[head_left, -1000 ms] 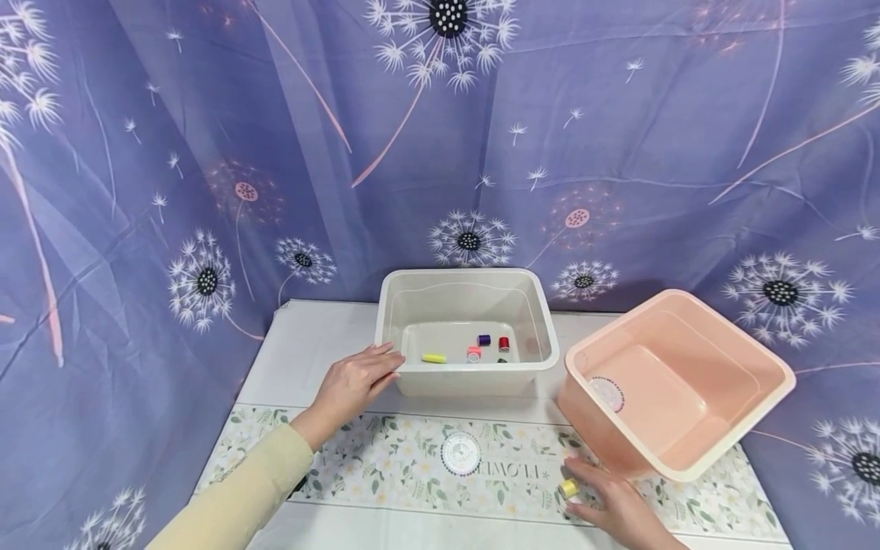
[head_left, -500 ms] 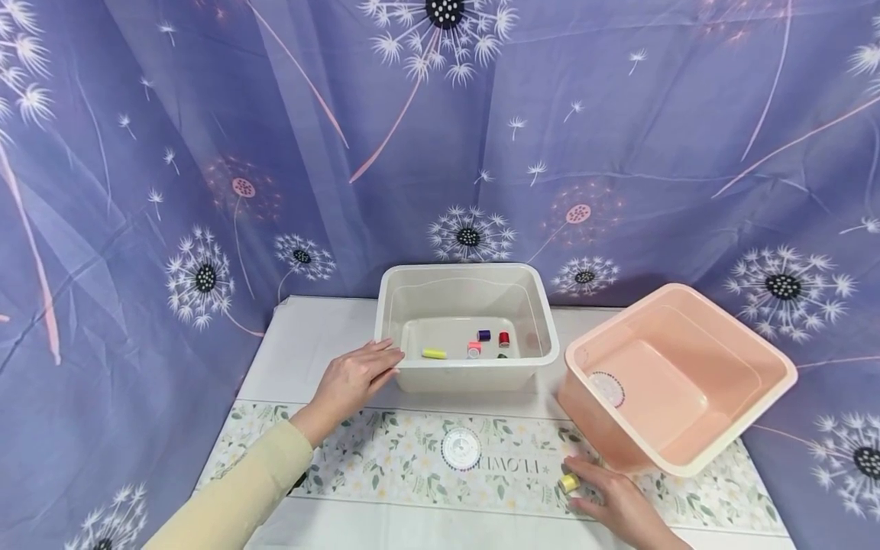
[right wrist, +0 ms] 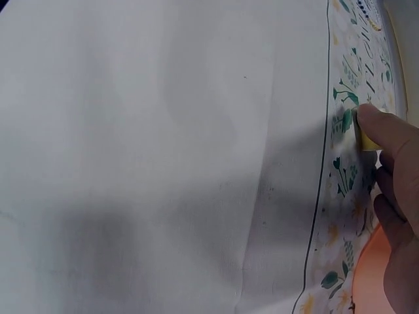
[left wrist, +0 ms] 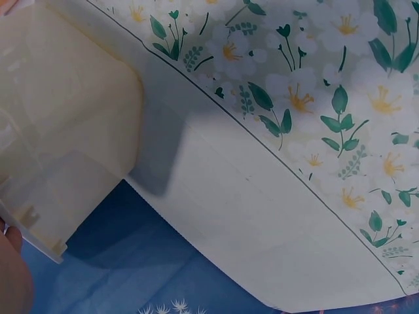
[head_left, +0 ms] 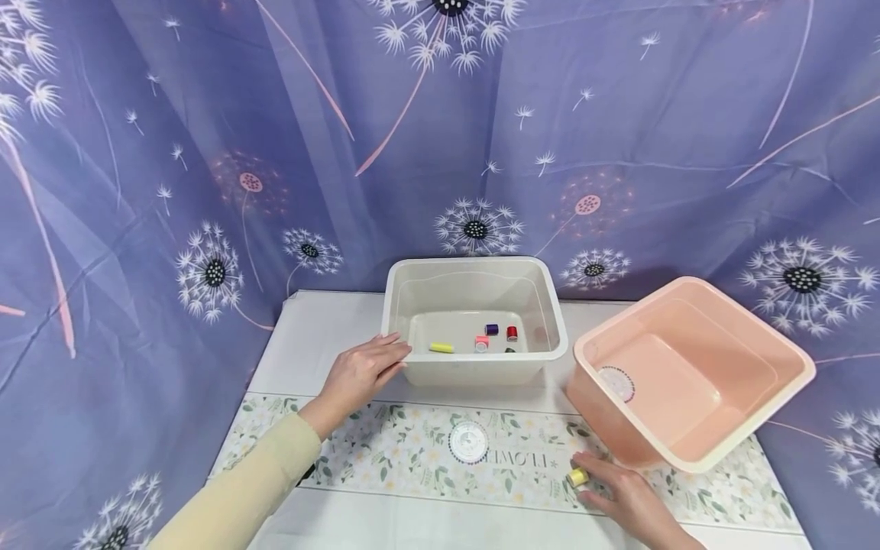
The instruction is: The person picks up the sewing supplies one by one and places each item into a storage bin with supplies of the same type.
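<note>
On the right of the patterned strip, the right hand (head_left: 629,496) pinches a yellow thread spool (head_left: 577,477) between thumb and finger, low by the pink bin. The right wrist view shows that hand (right wrist: 399,170) with the yellow spool (right wrist: 370,140) partly hidden by it. The left hand (head_left: 360,374) rests on the front left corner of the white bin (head_left: 474,370), fingers nearly straight over its rim. Inside lie a yellow piece (head_left: 441,347), a pink spool (head_left: 482,343), a purple spool (head_left: 491,329), a red spool (head_left: 512,333) and a dark item (head_left: 509,351), partly hidden by the rim.
A pink bin (head_left: 639,424) stands turned at an angle right of the white bin, a round pale disc pattern (head_left: 616,383) near its left wall. Another round pattern (head_left: 468,442) lies on the floral strip. A purple dandelion curtain (head_left: 412,153) hangs behind the table.
The head view has shifted slightly, so everything sits a little farther right and higher in it. Both hands, the bins and the spools otherwise keep their places.
</note>
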